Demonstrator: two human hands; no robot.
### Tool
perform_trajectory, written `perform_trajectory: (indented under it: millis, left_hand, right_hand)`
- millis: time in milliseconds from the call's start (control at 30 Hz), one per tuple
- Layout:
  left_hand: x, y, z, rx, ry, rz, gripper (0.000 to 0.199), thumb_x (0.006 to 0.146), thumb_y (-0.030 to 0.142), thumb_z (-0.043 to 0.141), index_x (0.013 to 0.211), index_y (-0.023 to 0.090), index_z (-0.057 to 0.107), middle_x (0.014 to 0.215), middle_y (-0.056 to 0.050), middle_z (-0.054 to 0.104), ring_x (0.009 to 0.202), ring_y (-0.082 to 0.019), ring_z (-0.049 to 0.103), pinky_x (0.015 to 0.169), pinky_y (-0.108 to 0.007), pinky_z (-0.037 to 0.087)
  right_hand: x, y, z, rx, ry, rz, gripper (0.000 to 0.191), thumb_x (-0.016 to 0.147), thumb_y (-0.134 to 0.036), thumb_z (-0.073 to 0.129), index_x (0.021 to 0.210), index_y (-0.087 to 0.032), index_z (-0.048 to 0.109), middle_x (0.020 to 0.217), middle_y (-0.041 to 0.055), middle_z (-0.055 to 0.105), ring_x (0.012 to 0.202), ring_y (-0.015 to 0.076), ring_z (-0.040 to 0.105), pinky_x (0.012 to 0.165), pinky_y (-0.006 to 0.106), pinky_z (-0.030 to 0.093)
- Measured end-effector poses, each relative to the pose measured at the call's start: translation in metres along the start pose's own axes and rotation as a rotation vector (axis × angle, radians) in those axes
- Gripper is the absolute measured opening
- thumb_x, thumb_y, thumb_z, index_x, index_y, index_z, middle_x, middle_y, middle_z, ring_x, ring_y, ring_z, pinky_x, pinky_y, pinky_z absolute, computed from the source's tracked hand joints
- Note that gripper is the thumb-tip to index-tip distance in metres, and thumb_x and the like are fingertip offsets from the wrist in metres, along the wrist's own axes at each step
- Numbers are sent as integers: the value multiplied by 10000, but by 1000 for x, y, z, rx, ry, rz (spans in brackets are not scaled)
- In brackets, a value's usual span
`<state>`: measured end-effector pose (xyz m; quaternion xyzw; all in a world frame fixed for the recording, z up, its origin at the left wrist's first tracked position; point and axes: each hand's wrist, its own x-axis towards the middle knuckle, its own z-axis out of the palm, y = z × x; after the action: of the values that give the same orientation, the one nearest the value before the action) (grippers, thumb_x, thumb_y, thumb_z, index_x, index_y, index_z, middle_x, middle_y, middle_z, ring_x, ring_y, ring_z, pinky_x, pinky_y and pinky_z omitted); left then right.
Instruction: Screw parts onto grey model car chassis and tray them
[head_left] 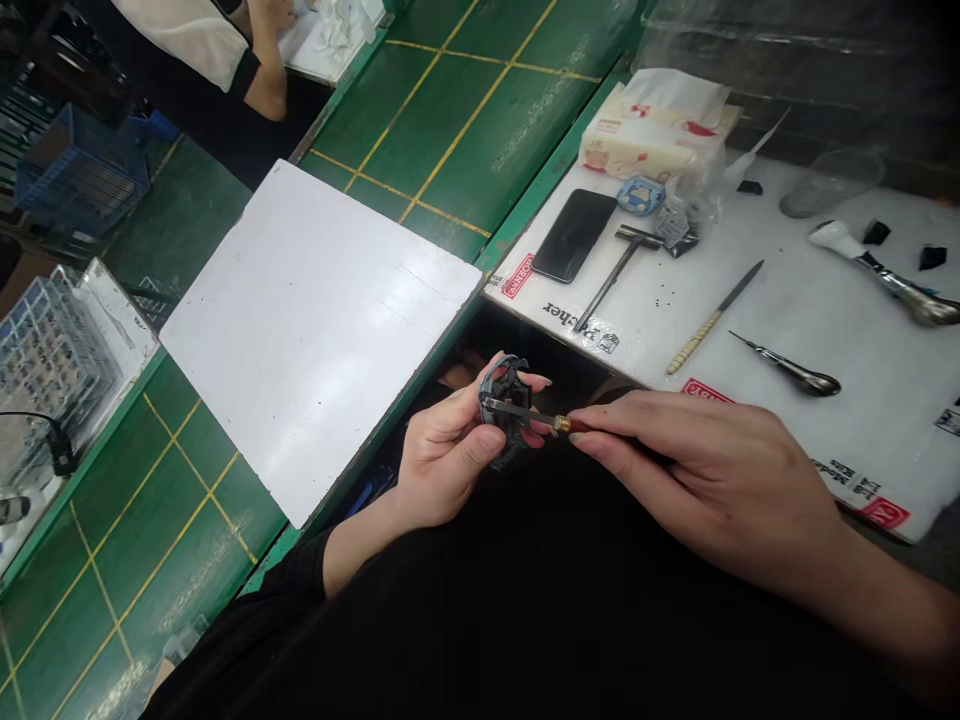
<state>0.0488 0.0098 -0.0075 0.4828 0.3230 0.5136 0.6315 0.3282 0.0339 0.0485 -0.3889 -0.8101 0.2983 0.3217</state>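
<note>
My left hand [448, 445] is closed around a small dark part with a curved, ring-like frame [504, 375], held above my lap. In my right hand [712, 465] is a thin tool with a flat metal blade [517, 411], a brass collar and a reddish handle, pinched between thumb and fingers. Its blade lies across the dark part, and the tip meets the part's left side near my left thumb. Most of the handle is hidden under my right fingers. The exact kind of the dark part cannot be made out.
On the right mat [787, 330] lie a phone [574, 235], a small hammer [616, 275], a file [716, 318], a pointed metal tool [787, 364], a white-tipped metal tool [889, 273] and a tissue pack [649, 130]. A white board [322, 330] rests on the green table [480, 120]. Another person's arm [266, 70] shows at top left.
</note>
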Motion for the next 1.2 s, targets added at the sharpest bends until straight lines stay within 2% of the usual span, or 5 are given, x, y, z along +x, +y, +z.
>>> perform_trajectory:
  millis: [333,567,667,800,1200]
  left_hand:
    - [-1,-3,-2,-21,8,12,579,1247,436,801,1804,281,776,1681,-236,848,1109,-304,928,1080,-511,776]
    - [-1,1,0,1,50,-43,535,1207,519,857,1649,219,882,1625,-235,876,1078,-304,928,1107,-524,786]
    - [-2,1,-1,-36,48,-49,535,1206,483,865,1680,235,864,1671,-234,853,1175,-334,938,1038,-480,800]
    - [-4,1,-2,-3,21,3,481,1247,428,804,1694,259,861,1671,-212,856,1093,-283,926,1106,-493,770]
    - [-6,0,-4,8,15,7,504,1247,420,810,1735,298,839,1695,-203,847,1128,-301,937,1102,-495,768]
  right_hand:
    - [3,0,1,14,-12,33,129,1255,-214,782,1294,-279,886,1108,20,971,875,226,932,814,333,748]
    - [2,1,2,16,-16,41,137,1243,-224,794,1301,-282,903,1119,11,980,887,230,942,812,347,748]
    - [3,0,2,10,0,54,121,1228,-218,814,1274,-275,910,1126,13,979,898,229,941,832,344,748]
    - [4,0,0,56,-37,60,159,1231,-212,798,1300,-290,918,1123,8,981,892,224,943,796,331,735]
    - [4,-4,1,39,-15,64,155,1232,-201,796,1281,-300,905,1128,15,978,904,239,945,806,347,743]
